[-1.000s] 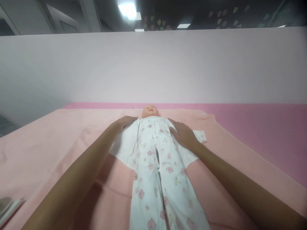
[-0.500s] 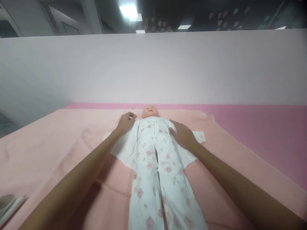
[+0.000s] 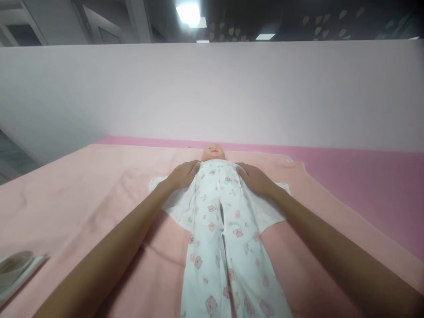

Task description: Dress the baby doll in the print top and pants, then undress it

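A baby doll (image 3: 213,152) lies on its back on a pale pink blanket (image 3: 99,198), head away from me. White trousers with a pink bear print (image 3: 218,229) are spread over its body, legs pointing toward me. Under them lies a white garment (image 3: 175,205) opened flat. My left hand (image 3: 183,174) rests flat, fingers together, on the doll's shoulder area at the trousers' left edge. My right hand (image 3: 255,179) lies flat on the opposite side, beside the waistband. Neither hand holds anything.
The blanket covers a darker pink surface (image 3: 364,176) that shows at the right and back. A white partition wall (image 3: 212,92) stands right behind it. A small white bowl on a white tray (image 3: 13,267) sits at the left edge.
My left hand has uncurled and settled flat against the doll's shoulder. My right hand has slid slightly up toward the doll's head. The view has shifted a little.
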Motion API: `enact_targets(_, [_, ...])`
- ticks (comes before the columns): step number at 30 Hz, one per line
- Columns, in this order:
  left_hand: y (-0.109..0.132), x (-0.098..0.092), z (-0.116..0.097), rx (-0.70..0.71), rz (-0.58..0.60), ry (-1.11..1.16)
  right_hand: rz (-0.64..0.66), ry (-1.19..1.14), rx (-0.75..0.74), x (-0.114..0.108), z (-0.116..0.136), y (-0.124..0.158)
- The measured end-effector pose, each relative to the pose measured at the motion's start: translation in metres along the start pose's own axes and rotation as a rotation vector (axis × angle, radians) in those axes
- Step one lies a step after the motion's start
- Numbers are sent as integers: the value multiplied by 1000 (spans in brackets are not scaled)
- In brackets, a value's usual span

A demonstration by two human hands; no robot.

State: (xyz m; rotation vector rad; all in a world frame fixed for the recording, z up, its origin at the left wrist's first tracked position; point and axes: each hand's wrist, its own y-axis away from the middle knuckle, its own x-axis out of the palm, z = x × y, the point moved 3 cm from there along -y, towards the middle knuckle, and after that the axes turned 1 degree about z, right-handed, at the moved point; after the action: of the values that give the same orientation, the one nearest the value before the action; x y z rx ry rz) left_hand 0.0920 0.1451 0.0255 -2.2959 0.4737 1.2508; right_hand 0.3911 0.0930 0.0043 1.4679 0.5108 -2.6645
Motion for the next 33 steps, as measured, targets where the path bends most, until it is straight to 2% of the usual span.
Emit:
enact_targets(4, [-2, 0, 2, -36, 33, 22, -6, 43, 56, 4, 4, -15])
enact_targets(10, [-7, 1, 5, -60, 53, 44, -11, 102, 73, 12, -2, -17])
enact_targets(17, [-6, 7, 2, -12, -13, -91, -66, 106, 51, 16, -3, -18])
enact_targets(19, [-3, 6, -2, 0, -67, -141, -148, 95, 14, 12, 1, -15])
enact_targets(21, [4, 1, -8, -4, -193, -159, -223, 68, -42, 6, 11, -7])
enact_targets(23, [15, -4, -17, -38, -355, -128, -197, 7, -102, 0, 26, 5])
enact_targets(25, [27, -3, -30, -32, -427, -66, -106, -68, -139, -3, 43, 19])
enact_targets(27, [37, 3, -46, 24, -371, 17, -41, -124, -125, -5, 56, 29])
enact_targets(29, [43, 11, -58, 41, -280, 93, -27, -158, -54, -7, 62, 32])
enact_targets(33, [46, 13, -62, -117, -224, 194, -16, -210, 94, -11, 61, 23])
